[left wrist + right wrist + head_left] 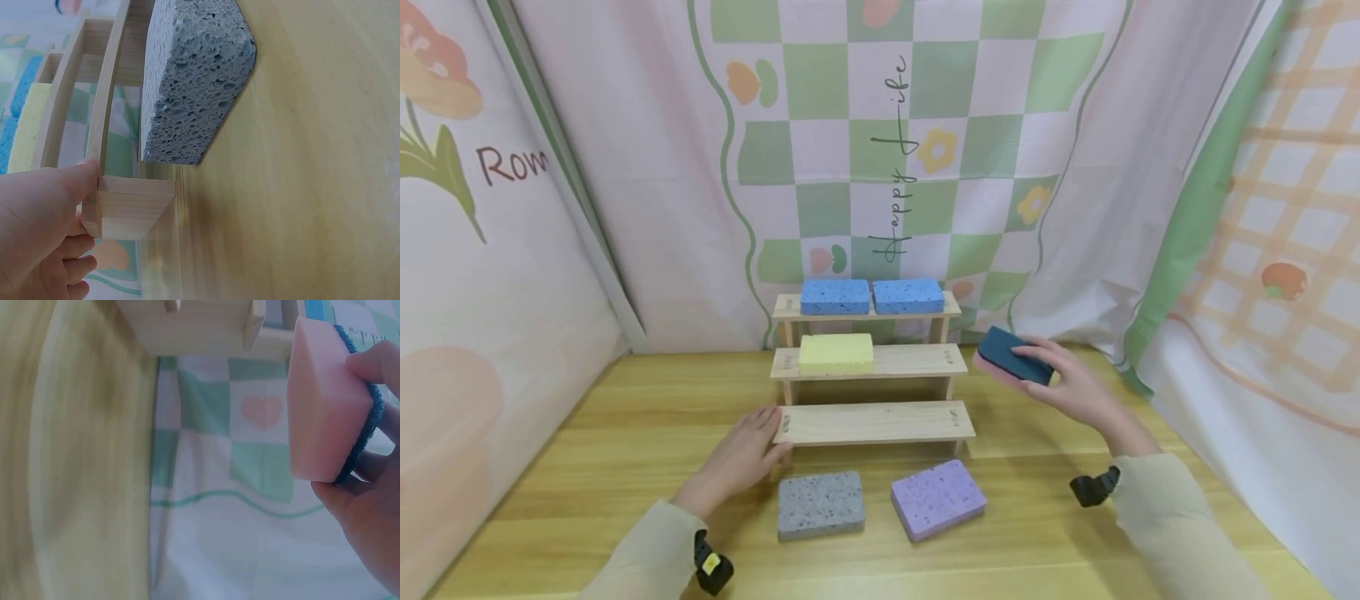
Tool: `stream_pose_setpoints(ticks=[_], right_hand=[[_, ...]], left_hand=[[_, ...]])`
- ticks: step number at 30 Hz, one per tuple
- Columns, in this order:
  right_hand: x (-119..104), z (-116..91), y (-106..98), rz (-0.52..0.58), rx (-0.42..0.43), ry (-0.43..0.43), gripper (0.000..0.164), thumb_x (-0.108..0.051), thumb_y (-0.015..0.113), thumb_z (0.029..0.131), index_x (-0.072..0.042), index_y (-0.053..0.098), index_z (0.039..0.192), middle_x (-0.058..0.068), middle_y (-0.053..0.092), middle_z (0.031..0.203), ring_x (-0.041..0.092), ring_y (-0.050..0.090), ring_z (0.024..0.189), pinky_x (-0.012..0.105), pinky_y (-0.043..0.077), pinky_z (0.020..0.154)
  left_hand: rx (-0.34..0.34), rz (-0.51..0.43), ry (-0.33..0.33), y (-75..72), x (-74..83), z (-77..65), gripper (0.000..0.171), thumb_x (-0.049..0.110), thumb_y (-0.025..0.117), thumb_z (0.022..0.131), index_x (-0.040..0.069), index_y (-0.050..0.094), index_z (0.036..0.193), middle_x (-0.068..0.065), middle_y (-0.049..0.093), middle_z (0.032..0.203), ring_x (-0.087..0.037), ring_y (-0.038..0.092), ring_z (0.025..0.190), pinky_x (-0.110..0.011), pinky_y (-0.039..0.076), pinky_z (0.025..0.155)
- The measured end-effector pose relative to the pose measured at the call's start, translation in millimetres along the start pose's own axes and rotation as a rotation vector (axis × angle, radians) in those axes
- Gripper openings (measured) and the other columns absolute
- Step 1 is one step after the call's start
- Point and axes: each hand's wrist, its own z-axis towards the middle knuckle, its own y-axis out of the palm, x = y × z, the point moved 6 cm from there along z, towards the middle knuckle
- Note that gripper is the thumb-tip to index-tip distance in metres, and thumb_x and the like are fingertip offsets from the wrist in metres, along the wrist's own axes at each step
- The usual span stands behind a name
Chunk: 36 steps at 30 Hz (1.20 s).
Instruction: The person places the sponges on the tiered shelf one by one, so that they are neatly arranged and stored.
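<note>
My right hand point(1078, 387) grips a pink sponge with a dark blue scouring layer point(325, 406), held up to the right of a three-step wooden rack point(872, 423). Its blue side faces up in the head view. With thumb and fingers, my left hand point(737, 458) holds the left end of the rack's lowest step. On the top step sit two blue sponges point(835, 297), side by side. A yellow sponge point(837, 355) lies on the left half of the middle step. The lowest step bears no sponge.
In front of the rack, a grey speckled sponge point(821, 505) and a purple sponge point(937, 498) lie on the wooden table point(587, 500), the purple one turned at an angle. Printed cloth point(940, 208) hangs behind the rack and along both sides.
</note>
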Motion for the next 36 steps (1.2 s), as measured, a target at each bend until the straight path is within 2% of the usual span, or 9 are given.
stream_pose_setpoints(ticks=[11,20,30,36], right_hand=[[-22.0,26.6,16.5,0.043,-0.064,-0.041,0.046,-0.016,0.064,0.087,-0.004,0.051,0.129,0.026,0.028,0.141,0.048,0.026,0.125,0.064,0.031,0.092],[-41.0,42.5,28.0,0.054,-0.109,-0.094,0.044,-0.017,0.063,0.087,-0.005,0.053,0.129,0.022,0.032,0.141,0.045,0.029,0.125,0.060,0.033,0.092],[-51.0,56.8,45.9,0.077,-0.200,-0.056,0.045,-0.018,0.062,0.088,-0.009,0.052,0.131,0.019,0.029,0.144,0.042,0.026,0.128,0.058,0.034,0.093],[-57.4,62.9,53.0,0.072,-0.224,-0.076,0.045,-0.017,0.061,0.087,-0.010,0.052,0.131,0.019,0.028,0.145,0.040,0.025,0.129,0.057,0.035,0.093]], left_hand=[[0.013,0.003,0.005,-1.2,1.7,0.0,0.058,0.027,0.050,0.096,-0.014,0.035,0.133,-0.030,0.032,0.139,-0.042,0.030,0.128,-0.052,0.023,0.105],[0.010,-0.007,-0.003,-0.6,0.7,-0.2,0.059,0.029,0.050,0.096,-0.013,0.035,0.134,-0.029,0.032,0.139,-0.042,0.029,0.128,-0.052,0.022,0.106],[0.003,-0.001,-0.015,-0.4,0.1,0.1,0.059,0.029,0.051,0.096,-0.013,0.035,0.134,-0.028,0.032,0.140,-0.042,0.029,0.128,-0.051,0.021,0.106],[-0.002,-0.002,-0.025,-0.4,0.0,0.8,0.060,0.030,0.050,0.096,-0.012,0.034,0.135,-0.028,0.031,0.141,-0.041,0.028,0.129,-0.051,0.021,0.106]])
